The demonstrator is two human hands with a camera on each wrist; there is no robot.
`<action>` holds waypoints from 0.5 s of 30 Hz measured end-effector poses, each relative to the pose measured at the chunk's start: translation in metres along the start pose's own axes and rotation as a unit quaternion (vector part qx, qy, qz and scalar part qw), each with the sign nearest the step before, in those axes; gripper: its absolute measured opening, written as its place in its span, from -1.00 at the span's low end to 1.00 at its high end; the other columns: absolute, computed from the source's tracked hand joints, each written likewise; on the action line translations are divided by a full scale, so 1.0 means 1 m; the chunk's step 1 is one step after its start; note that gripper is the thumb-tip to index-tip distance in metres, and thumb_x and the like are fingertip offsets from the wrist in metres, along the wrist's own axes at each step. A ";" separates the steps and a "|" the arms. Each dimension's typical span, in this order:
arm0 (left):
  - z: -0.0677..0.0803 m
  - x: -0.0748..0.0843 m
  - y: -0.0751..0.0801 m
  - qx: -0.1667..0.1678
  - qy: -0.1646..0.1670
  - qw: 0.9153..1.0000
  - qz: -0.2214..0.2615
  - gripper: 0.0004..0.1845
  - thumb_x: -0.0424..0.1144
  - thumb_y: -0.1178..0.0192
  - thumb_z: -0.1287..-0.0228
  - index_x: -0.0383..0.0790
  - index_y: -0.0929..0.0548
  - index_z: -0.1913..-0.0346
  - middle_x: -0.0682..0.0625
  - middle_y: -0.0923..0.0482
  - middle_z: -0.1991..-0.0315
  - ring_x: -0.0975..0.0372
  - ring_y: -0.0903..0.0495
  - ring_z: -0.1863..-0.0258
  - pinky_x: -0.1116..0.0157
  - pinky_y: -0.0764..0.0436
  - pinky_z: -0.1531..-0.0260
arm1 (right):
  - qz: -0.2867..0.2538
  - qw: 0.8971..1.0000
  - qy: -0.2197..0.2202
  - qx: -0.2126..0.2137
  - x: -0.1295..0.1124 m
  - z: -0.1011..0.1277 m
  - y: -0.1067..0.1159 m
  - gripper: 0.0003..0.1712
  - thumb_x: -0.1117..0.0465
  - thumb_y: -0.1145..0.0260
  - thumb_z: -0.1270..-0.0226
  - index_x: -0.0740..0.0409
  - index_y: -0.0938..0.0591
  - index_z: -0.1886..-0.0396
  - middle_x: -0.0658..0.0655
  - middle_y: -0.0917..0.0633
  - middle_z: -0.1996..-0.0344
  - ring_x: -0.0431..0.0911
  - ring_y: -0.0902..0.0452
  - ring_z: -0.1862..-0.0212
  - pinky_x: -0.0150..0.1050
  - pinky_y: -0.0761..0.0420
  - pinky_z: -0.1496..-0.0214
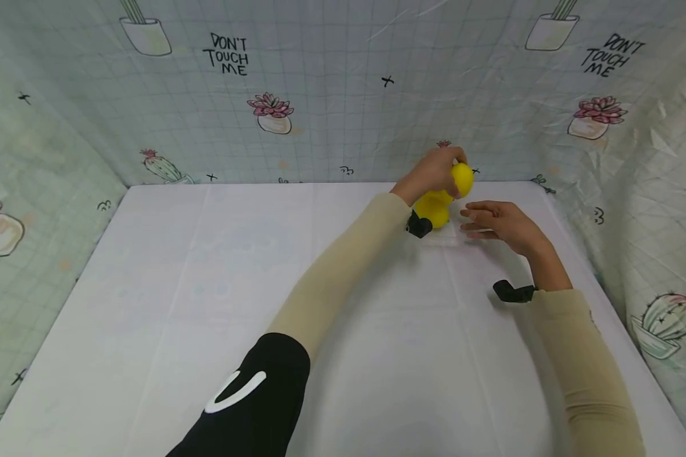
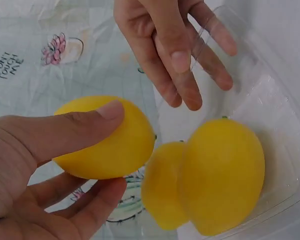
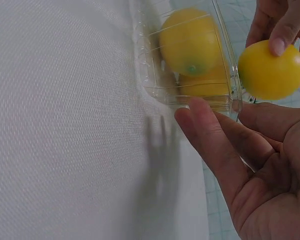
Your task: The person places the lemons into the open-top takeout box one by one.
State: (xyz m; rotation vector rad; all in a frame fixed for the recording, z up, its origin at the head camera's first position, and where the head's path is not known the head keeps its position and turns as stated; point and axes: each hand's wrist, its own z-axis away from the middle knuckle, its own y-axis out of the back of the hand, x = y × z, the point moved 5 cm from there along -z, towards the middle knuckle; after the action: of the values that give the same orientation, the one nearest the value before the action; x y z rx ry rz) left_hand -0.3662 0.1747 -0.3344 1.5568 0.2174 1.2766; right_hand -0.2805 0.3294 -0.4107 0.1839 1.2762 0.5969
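A yellow lemon point(image 2: 110, 150) is pinched between the thumb and fingers of my left hand point(image 1: 434, 170), held above the far right part of the table. Below it stands a clear plastic container point(image 2: 285, 135) with two more lemons inside, one lemon point(image 2: 225, 175) partly covering the other lemon point(image 2: 160, 187) in the left wrist view. My right hand point(image 1: 505, 225) is at the container's right side, its fingers loosely extended and the fingertips right at the clear wall. Much of the container is hard to see in the head view.
The white table point(image 1: 234, 273) ends at a back curtain point(image 1: 331, 95) printed with cacti, close behind the left hand. Another printed curtain point(image 1: 657, 241) hangs along the right edge. Black straps show near both wrists.
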 end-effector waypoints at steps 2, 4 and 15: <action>-0.003 0.000 -0.001 -0.018 0.007 1.000 -0.013 -0.34 -0.27 -0.52 -0.16 -0.03 -0.47 -0.31 0.06 -0.48 -0.26 0.22 -0.46 -0.13 0.39 -0.51 -0.18 | -0.001 1.000 -0.003 0.000 0.000 0.000 0.000 -0.38 0.13 -0.01 -0.68 0.33 -0.20 -0.56 0.35 -0.36 -0.47 0.22 -0.48 -0.33 -0.13 -0.62 -0.19; -0.006 0.000 -0.002 -0.037 0.009 0.999 -0.028 -0.35 -0.28 -0.51 -0.18 -0.02 -0.47 -0.31 0.08 -0.47 -0.28 0.23 -0.44 -0.15 0.39 -0.49 -0.21 | 0.000 1.000 -0.005 -0.001 0.000 0.000 0.000 -0.38 0.13 0.00 -0.69 0.33 -0.20 -0.56 0.35 -0.36 -0.47 0.22 -0.48 -0.33 -0.13 -0.61 -0.20; -0.012 0.004 -0.006 -0.082 -0.045 0.995 -0.044 -0.38 -0.38 -0.49 -0.16 0.04 -0.49 -0.25 0.07 -0.49 -0.29 0.22 -0.44 -0.20 0.36 -0.49 -0.19 | 0.002 1.000 0.005 -0.004 -0.001 0.001 0.002 -0.38 0.13 0.01 -0.69 0.37 -0.20 -0.55 0.38 -0.37 -0.45 0.13 -0.57 -0.27 -0.16 -0.63 -0.18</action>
State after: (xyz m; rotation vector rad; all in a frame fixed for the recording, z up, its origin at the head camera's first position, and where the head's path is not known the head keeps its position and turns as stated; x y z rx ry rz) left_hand -0.3712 0.1868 -0.3389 1.4440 0.1190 1.1245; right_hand -0.2808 0.3308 -0.4083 0.1776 1.2840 0.6065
